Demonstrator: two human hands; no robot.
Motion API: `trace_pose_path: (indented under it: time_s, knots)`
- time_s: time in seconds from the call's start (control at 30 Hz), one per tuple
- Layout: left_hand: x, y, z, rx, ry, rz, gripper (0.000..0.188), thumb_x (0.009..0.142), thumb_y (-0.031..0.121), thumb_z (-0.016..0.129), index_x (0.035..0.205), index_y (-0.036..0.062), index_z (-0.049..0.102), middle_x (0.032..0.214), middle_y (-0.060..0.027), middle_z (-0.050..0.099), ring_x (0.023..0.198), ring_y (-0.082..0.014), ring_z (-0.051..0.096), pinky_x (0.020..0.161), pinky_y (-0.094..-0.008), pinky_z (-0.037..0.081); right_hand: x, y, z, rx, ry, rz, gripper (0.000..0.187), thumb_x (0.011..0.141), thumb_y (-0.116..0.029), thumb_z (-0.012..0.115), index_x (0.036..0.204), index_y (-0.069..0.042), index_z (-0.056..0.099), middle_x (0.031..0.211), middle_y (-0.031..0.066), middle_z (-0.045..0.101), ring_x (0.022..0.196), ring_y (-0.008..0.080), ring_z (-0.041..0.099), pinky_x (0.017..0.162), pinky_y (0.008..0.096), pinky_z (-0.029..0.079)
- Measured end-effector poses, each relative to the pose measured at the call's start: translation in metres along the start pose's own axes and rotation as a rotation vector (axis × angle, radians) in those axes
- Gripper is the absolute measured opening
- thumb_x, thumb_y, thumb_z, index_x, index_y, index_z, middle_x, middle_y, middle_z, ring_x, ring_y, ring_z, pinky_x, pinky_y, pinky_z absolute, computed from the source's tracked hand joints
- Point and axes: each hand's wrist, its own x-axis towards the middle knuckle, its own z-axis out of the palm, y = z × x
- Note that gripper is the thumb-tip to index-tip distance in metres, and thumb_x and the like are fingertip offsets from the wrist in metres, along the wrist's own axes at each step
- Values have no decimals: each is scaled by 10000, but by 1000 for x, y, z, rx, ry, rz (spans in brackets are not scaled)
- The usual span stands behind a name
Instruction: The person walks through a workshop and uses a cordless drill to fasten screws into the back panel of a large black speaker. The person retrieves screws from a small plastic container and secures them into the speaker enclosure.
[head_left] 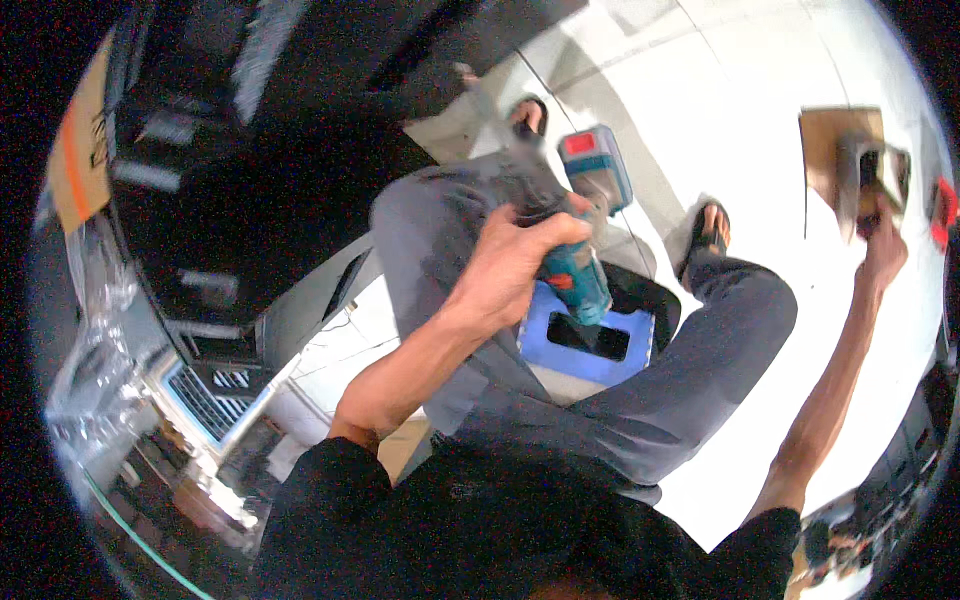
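My left hand [505,260] is wrapped around a teal and grey cordless drill [575,275] above my lap. Its battery [597,165] points away from me, and its grey front end, smeared by motion, reaches toward the far left. Far out to the right, my right hand [882,258] is closed at the lower end of a grey, box-like metal piece [865,180]; blur hides what kind of thing it is. Behind that piece lies a brown cardboard-like square [822,140].
Between my legs is a blue panel [545,350] with a dark rectangular opening. A large glossy black object [240,240] fills the left side, beside crumpled clear plastic [95,350] and a cardboard box [85,145]. Something red [943,212] is at the far right, on pale floor tiles [690,110].
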Motion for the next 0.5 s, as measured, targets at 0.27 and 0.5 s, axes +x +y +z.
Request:
trace_pose_path:
  time_s: [0.27, 0.5]
  knots:
    - [-4, -29, -14, 23, -8, 170, 231, 728, 142, 657, 929, 42, 604, 763, -28, 587, 678, -134, 559, 522, -304, 450, -65, -71, -79, 63, 94, -136, 398, 866, -305, 555, 817, 66, 688, 678, 104, 653, 594, 149, 589, 564, 293, 464]
    - [-43, -44, -16, -182, -38, 297, 233, 717, 105, 681, 920, 15, 610, 856, -49, 613, 766, -154, 583, 697, -294, 471, -116, -127, -125, 113, 129, -370, 396, 854, -281, 569, 654, 55, 634, 567, 55, 563, 526, 109, 505, 493, 292, 402]
